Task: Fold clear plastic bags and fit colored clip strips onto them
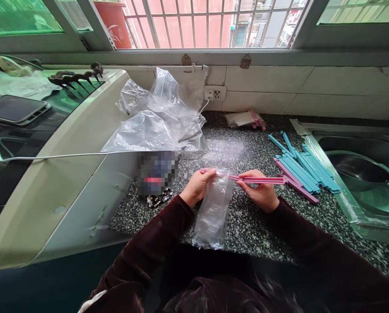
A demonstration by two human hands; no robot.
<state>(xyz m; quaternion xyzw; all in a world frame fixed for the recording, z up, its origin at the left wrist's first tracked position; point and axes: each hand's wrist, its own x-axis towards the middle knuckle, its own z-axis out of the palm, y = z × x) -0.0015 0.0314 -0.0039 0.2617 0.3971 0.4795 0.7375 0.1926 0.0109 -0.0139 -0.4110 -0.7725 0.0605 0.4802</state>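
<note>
A small clear plastic bag (214,208) hangs from my left hand (199,187), its lower end toward the counter's front edge. My left thumb and fingers pinch the bag's top edge together with one end of a pink bag sealing clip (264,180). The hinged strip stretches to the right from there. My right hand (259,191) is closed on its middle, thumb below and fingertips at the strip. At the right lies a pile of blue sealing clips (301,167), with pink clips (295,184) among them, near the clip's far end.
Crumpled clear bags (161,117) are heaped at the back left, beside a cream-coloured appliance (80,130) with a white cable (51,157). A packet with pink clips (246,118) lies by the wall. A metal sink (347,208) borders the counter on the right. One item (158,171) is blurred out.
</note>
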